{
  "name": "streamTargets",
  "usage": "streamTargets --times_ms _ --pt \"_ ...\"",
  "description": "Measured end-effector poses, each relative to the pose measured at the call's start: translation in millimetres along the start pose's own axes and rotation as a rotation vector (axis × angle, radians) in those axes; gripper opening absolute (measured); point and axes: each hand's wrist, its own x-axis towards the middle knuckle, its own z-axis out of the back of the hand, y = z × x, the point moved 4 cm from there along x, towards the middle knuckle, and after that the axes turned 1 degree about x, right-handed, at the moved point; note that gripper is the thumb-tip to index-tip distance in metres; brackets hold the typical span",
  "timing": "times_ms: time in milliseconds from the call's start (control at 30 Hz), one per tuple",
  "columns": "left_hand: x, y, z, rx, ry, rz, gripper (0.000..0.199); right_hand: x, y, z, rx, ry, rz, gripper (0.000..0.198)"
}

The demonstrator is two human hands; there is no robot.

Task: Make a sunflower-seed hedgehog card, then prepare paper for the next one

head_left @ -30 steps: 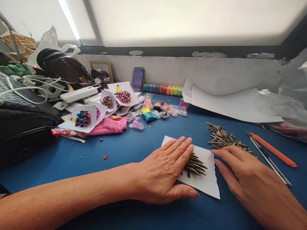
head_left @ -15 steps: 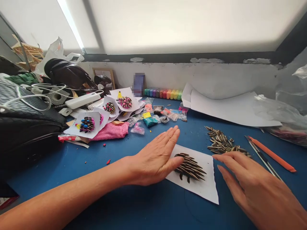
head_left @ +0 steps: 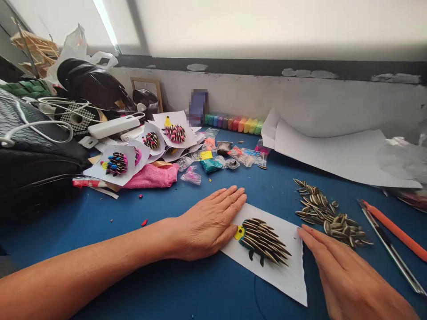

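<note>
Fingers of left hand [head_left: 210, 224] lie flat, ungripping, on paper [head_left: 290, 276]; hold of right hand [head_left: 353, 273] unclear. Sideways pressure could loosen the seed hedgehog [head_left: 265, 240] between them.

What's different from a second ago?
Left hand slid off the seed-covered figure toward the left; it now lies flat over the left edge of the paper, leaving the yellow head uncovered. No grasp or release is clearly visible. Unchanged: right hand at the paper's far right corner, loose seed pile beyond it.
</note>
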Motion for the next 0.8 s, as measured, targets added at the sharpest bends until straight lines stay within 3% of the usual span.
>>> streamTargets --times_ms 233,367,467,800 --pt "-3.3 4.8 13.1 -0.125 0.008 0.036 0.062 -22.6 -2.4 -22.3 0.137 0.077 -0.051 0.056" --pt "-6.0 6.5 12.8 -0.034 0.029 -0.070 0.082 -28.0 -2.4 -26.7 0.148 0.102 -0.037 0.063" --pt "-7.7 6.5 8.4 0.027 0.044 -0.109 0.096 -24.5 -2.4 -23.7 0.157 0.106 -0.042 0.063" --pt "-10.1 -0.1 -0.2 0.050 0.024 -0.097 0.095 4.5 -1.4 7.7 -0.086 -0.012 -0.049 0.047"
